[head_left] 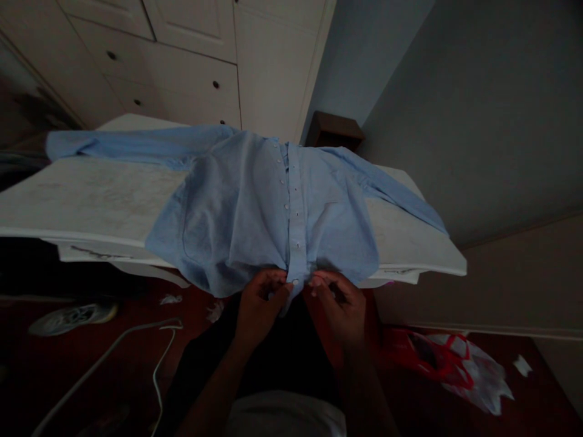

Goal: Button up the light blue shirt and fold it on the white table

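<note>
A light blue button-up shirt [246,206] lies spread front-up on a white table [82,200], sleeves stretched out to both sides, its hem hanging over the near edge. My left hand [259,309] pinches the hem just left of the button placket [296,224]. My right hand [337,306] pinches the hem on the placket's right side. Both hands have fingers closed on the fabric around the lowest button.
White cabinets with dark knobs [182,60] stand behind the table, a dark wooden stand [334,130] beside them. On the reddish floor lie a white hanger [136,340], a shoe [73,317] and a red-and-white bag [450,358]. A grey wall rises at right.
</note>
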A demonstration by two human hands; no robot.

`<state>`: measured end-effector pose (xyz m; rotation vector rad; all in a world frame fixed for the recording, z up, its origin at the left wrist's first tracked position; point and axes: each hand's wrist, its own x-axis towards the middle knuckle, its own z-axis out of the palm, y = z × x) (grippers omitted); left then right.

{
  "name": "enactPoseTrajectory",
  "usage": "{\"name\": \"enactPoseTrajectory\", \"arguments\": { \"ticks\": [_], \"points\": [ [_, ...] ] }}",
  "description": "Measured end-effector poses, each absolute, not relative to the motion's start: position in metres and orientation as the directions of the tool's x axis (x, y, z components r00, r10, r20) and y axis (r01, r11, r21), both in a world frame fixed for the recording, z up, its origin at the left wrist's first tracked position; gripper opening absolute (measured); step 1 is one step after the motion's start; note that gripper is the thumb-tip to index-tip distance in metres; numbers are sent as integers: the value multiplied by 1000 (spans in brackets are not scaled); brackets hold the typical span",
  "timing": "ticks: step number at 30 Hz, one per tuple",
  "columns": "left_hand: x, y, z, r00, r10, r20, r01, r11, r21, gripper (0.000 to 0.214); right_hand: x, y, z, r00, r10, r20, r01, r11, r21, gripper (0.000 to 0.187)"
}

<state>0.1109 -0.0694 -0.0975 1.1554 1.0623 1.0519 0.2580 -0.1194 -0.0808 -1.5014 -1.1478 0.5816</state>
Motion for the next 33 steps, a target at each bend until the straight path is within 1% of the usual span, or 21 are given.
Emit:
{"name": "enactPoseTrajectory", "arguments": {
  "ticks": [2, 4, 5, 7, 9, 11, 12, 14, 15, 16, 17, 18, 22, 25, 27, 29, 31, 33],
  "points": [
    [109, -66, -99, 222, 959, -179, -144, 214, 966, 21, 266, -118, -76, 424, 871, 247, 385, 73, -920, 11],
    [107, -64, -103, 270, 932, -240, -143, 286, 948, 25, 275, -115, -69, 411, 858, 309, 462, 96, -882, 12],
    [106, -64, -105, 281, 926, -252, -124, 295, 947, 27, 280, -113, -64, 384, 852, 355, 516, 120, -848, 13],
    [102, -67, -110, 241, 945, -220, -58, 240, 969, 28, 292, -106, -55, 295, 847, 441, 637, 170, -752, 16],
    [97, -72, -111, 117, 988, -102, 43, 97, 994, 25, 305, -96, -47, 171, 855, 490, 750, 209, -627, 23],
    [91, -74, -107, -22, 994, 107, 170, -102, 980, 18, 319, -85, -42, 42, 869, 493, 831, 244, -500, 32],
    [88, -73, -102, -72, 969, 237, 240, -213, 947, 14, 325, -78, -42, -11, 877, 481, 858, 256, -446, 36],
    [81, -64, -90, -92, 869, 487, 382, -421, 823, 11, 338, -68, -44, -72, 897, 435, 895, 250, -368, 43],
    [76, -55, -84, -68, 814, 577, 446, -493, 747, 14, 343, -63, -47, -74, 910, 408, 910, 229, -345, 46],
    [72, -44, -77, -29, 772, 635, 503, -538, 677, 17, 349, -60, -50, -63, 922, 382, 924, 198, -327, 49],
    [67, -31, -72, 18, 752, 659, 549, -559, 622, 21, 354, -57, -54, -44, 932, 359, 935, 164, -313, 53],
    [62, -18, -68, 67, 755, 652, 590, -557, 584, 24, 359, -55, -58, -21, 939, 344, 944, 131, -301, 56],
    [38, 27, -62, 250, 817, 520, 723, -515, 461, 36, 381, -55, -67, 37, 939, 343, 961, 60, -268, 63],
    [21, 41, -63, 355, 817, 455, 766, -533, 359, 45, 398, -55, -66, 134, 912, 389, 970, -40, -239, 70],
    [11, 45, -64, 419, 799, 432, 779, -560, 281, 53, 407, -55, -61, 217, 902, 373, 962, -133, -238, 74],
    [0, 49, -63, 473, 773, 422, 784, -588, 199, 62, 413, -54, -53, 279, 921, 270, 932, -193, -307, 66],
    [-11, 55, -62, 511, 755, 411, 787, -603, 131, 71, 417, -54, -43, 304, 943, 138, 879, -221, -423, 51],
    [-24, 62, -58, 541, 761, 359, 795, -601, 77, 74, 422, -55, -34, 314, 949, 45, 815, -245, -524, 43]
  ]
}}
